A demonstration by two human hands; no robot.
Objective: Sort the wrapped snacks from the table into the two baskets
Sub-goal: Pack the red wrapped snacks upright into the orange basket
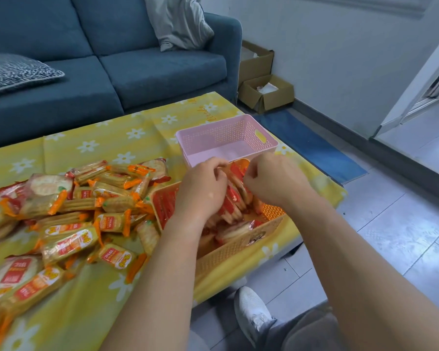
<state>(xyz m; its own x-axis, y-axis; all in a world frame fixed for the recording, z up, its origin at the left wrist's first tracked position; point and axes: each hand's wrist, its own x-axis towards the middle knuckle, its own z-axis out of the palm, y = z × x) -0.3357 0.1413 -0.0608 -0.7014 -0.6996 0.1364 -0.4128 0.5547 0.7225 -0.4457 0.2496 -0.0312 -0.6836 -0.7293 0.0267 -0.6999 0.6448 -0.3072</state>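
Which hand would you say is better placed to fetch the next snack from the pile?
Probably the left hand: it lies nearer the snack pile, while the right hand is over the orange basket's far side.

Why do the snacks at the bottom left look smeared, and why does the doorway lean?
Head view: the snack pile blurs toward the lower-left edge, while the left hand and right hand, gripping red-wrapped snacks, look sharper; the wide lens tilts the door frame; soft daylight shines off the floor tiles.
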